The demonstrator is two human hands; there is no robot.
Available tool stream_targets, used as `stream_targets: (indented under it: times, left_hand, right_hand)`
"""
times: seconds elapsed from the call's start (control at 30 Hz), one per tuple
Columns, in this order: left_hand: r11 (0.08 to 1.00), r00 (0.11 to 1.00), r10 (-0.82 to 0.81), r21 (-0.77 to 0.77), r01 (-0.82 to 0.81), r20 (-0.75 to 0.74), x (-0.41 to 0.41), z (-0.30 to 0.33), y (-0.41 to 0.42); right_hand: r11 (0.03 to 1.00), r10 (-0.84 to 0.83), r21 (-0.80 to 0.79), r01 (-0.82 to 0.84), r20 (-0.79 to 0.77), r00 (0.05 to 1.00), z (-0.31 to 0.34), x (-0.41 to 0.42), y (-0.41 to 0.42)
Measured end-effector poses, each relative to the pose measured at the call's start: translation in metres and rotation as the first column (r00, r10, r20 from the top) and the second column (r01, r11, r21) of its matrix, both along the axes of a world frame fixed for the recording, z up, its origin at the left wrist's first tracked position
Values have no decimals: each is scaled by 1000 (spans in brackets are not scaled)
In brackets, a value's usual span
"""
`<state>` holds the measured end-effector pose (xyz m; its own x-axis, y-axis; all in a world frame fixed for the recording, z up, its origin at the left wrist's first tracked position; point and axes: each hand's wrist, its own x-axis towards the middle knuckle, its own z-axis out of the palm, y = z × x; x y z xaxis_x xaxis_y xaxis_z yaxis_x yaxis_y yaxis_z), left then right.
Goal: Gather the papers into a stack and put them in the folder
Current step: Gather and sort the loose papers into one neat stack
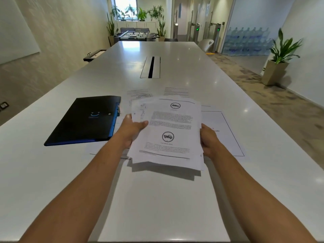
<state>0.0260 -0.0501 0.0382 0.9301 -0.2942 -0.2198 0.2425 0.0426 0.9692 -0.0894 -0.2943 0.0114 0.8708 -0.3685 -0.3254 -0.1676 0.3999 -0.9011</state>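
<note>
Head camera, single view | worn at the person's head, looking forward and down the length of a long white conference table (175, 199) | wide-angle, edges bowed | both forearms enter from the bottom corners, near the lens | far end of the room, with foosball table (135, 35) and window (125, 6), sits well back at top.

White papers (168, 130) printed with black text and round logos; black folder (85, 120) edged blue.

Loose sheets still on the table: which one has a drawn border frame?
The large sheet right of the held stack, beside the right hand. The two far sheets show text only.
</note>
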Motion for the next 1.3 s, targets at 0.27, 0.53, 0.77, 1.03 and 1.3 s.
stream_targets:
  times: [0.27, 0.53, 0.77, 1.03, 1.3]
  left_hand:
    - [931, 995, -80, 362, 56, 51, 4, -47, -12]
    - [896, 974, -221, 404, 184, 45, 9, -46, -13]
    - [986, 968, -17, 166, -25, 250, 7, -29, -3]
    - [995, 784, 82, -3, -102, 615, -2, 38, -9]
    - [997, 798, 76, -59, -50, 598, -12, 27, -14]
  right_hand:
    - [948, 13, -308, -73, -192, 981, -4, 11, 2]
    - [940, 94, -333, -69, 61, 994, -4, 8, 12]
    - [807, 253, -589, -42, 280, 926, 39, 0, 6]
    - [801, 144, -571, 178, 472, 870, 80, 9, 6]
    - [838, 109, -522, 160, 447, 888, 58, 8, 11]
